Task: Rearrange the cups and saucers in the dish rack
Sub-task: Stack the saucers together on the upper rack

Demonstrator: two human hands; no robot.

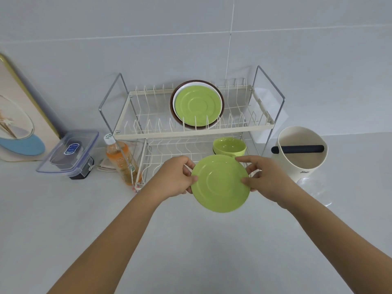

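Glossy saucer [220,183]; coated-wire dish rack [191,132]; matt counter [191,251].

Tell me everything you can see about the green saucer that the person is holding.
The green saucer is round, glossy and plain lime green, ceramic by its look, with a raised ring around a shallow centre well. It is held above the counter, before the lower rack tier, tilted so its top faces the camera. The left hand and right hand pinch opposite edges; nothing else touches it.
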